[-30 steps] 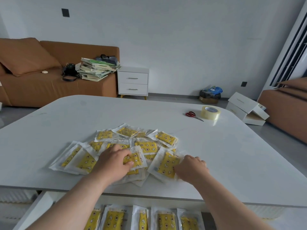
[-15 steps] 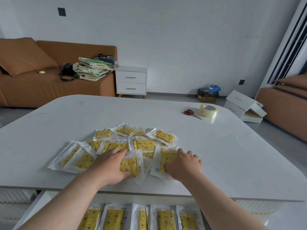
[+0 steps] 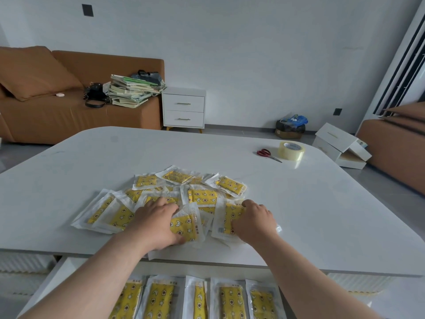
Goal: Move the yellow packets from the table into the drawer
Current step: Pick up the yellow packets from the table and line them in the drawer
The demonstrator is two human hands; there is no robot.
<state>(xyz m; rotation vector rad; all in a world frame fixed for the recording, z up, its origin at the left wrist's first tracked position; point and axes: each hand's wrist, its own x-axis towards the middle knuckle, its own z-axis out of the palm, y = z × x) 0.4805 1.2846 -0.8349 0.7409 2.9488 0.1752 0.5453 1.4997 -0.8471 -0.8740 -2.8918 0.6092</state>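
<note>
Reading left grip (image 3: pixel 156 224) as clamped on one yellow packet (image 3: pixel 187 226): fingers over the top, thumb under the near edge. Right grip (image 3: pixel 254 223) has its fingers curled over the far edge of a second packet (image 3: pixel 226 218) just beside; I can't see its thumb. Both packets lie at the near side of the packet pile (image 3: pixel 202 195) on the worktop (image 3: pixel 322 215). Drawer (image 3: pixel 51 280) is open below the near edge, with a row of packets (image 3: pixel 161 300) in it. Scissors (image 3: pixel 264 153) and tape roll (image 3: pixel 291 150) sit far right, well apart.
</note>
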